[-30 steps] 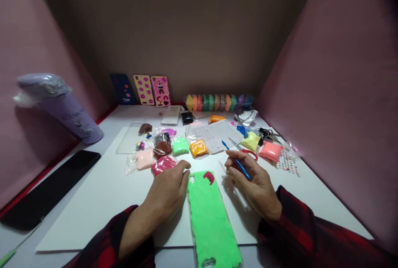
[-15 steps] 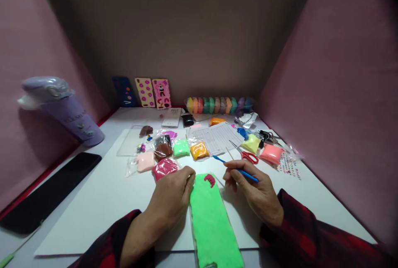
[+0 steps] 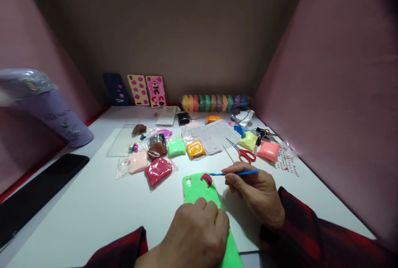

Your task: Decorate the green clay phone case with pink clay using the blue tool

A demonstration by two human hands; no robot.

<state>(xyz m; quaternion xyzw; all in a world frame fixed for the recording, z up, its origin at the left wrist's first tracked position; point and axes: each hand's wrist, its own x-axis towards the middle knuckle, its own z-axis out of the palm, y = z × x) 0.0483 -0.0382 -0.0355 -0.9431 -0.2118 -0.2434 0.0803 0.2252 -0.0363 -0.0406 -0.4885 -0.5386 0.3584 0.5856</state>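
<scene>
A bright green clay-covered phone case [image 3: 199, 193] lies lengthwise in front of me, its camera hole at the top left. Near its top right edge is a small crimson clay shape [image 3: 206, 180] with notches along its lower side. My left hand [image 3: 199, 230] is closed over the middle of the case, knuckles up and fingertips hidden. In a pen-like grip, my right hand [image 3: 253, 191] holds a slim blue clay modelling tool [image 3: 241, 173], whose tip meets the top of the crimson shape.
Clay packets surround the case, among them a crimson packet [image 3: 159, 171] and an orange packet [image 3: 195, 148]. Red-handled scissors [image 3: 246, 155] and a toothpick [image 3: 228, 154] lie beyond my right hand. A purple bottle [image 3: 59, 112] and black phone [image 3: 40, 193] are at left; decorated cases [image 3: 156, 91] lean against the wall.
My left hand has moved from the case's upper left edge down onto its middle, uncovering the camera hole. The blue tool's tip has come down to the crimson shape.
</scene>
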